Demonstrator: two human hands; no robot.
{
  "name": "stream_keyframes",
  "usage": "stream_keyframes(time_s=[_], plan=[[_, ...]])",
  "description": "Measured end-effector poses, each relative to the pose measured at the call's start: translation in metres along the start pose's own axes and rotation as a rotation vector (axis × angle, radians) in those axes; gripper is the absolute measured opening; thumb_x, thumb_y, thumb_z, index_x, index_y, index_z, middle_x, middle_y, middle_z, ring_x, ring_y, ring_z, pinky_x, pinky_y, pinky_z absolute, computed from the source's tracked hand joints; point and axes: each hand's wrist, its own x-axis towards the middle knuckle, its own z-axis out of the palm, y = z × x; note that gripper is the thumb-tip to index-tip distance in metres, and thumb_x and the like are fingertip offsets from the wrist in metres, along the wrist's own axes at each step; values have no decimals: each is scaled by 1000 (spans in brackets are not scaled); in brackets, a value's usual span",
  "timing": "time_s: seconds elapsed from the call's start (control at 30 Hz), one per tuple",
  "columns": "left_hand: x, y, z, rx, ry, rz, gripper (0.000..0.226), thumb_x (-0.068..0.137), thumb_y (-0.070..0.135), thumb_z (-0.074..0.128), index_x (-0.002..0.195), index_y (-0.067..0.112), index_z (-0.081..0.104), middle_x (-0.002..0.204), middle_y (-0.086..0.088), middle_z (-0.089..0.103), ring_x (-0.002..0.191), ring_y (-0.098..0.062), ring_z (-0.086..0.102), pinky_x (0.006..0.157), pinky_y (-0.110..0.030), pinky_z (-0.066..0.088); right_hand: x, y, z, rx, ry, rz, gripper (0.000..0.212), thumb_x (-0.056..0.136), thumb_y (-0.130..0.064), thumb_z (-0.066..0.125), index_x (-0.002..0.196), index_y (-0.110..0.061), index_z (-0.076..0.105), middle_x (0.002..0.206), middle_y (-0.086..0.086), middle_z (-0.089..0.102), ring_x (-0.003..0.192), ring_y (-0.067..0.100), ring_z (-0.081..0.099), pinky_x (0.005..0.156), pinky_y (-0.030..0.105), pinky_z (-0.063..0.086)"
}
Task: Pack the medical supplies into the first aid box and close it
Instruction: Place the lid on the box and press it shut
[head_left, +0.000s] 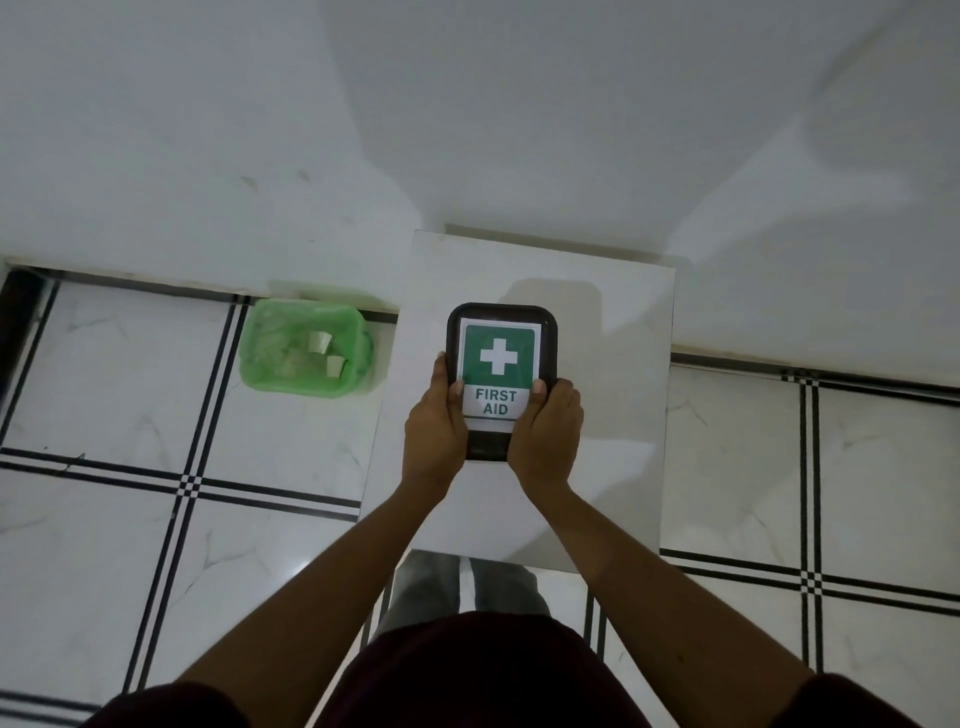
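A black first aid box (501, 332) with a green-and-white "FIRST AID" label lies on a white table (597, 415), its lid down. My left hand (434, 426) grips its near left side, thumb on the label. My right hand (545, 431) grips the near right side the same way. The near end of the box is hidden under my hands. No loose medical supplies show on the table.
A green plastic basket (270, 332) with small white cups and clear wrappers sits on the tiled floor left of the table, against the white wall. The floor has white tiles with black lines on both sides.
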Motion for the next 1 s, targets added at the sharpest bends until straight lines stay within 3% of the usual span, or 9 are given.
stream_keyframes(time_s=[0.17, 0.3, 0.37, 0.57, 0.7, 0.83, 1.0], plan=[[-2, -6, 4, -17, 39, -6, 45, 99, 45, 22, 139, 29, 33, 111, 3, 65, 91, -12, 66, 70, -25, 59, 2, 9, -5, 29, -50, -44, 31, 99, -34, 37, 109, -8, 52, 103, 11, 55, 91, 20, 53, 72, 24, 48], [-12, -14, 7, 68, 59, -61, 43, 99, 44, 24, 130, 21, 44, 108, -2, 59, 98, -15, 59, 75, -18, 54, -3, 15, -9, 28, -52, -52, 32, 99, -32, 35, 113, -8, 52, 105, 13, 55, 93, 21, 54, 73, 22, 47], [-18, -9, 12, 96, 98, -90, 41, 99, 43, 25, 125, 19, 45, 108, -3, 57, 96, -14, 58, 78, -25, 55, -5, 16, -7, 39, -27, -74, 30, 100, -30, 34, 113, -8, 51, 103, 12, 56, 91, 21, 55, 74, 25, 52], [-19, -7, 16, 85, 69, -163, 31, 99, 42, 28, 116, 20, 43, 107, 1, 61, 87, -14, 63, 66, -17, 53, -7, 16, -8, 56, -61, -110, 41, 97, -40, 24, 113, -10, 48, 102, 8, 62, 88, 19, 59, 72, 25, 53], [-19, -9, 15, 84, 24, -161, 27, 98, 44, 29, 111, 24, 41, 102, 6, 62, 81, -11, 65, 65, -21, 57, -4, 20, -7, 76, -117, -76, 39, 97, -46, 22, 107, -16, 44, 100, 4, 63, 83, 17, 62, 69, 30, 59], [-10, -8, 9, 255, 20, -134, 31, 96, 47, 25, 97, 18, 38, 90, -1, 61, 73, -15, 61, 56, -29, 52, 5, 19, -11, 3, -212, -27, 28, 99, -43, 27, 99, -18, 40, 93, 1, 64, 74, 18, 64, 62, 31, 59], [22, 17, 2, 62, 169, -266, 47, 93, 57, 28, 85, 13, 40, 80, -7, 56, 70, -21, 56, 57, -30, 41, 33, -1, -17, 87, -240, 166, 48, 95, -56, 25, 85, -12, 44, 76, 4, 61, 68, 20, 61, 60, 34, 54]])
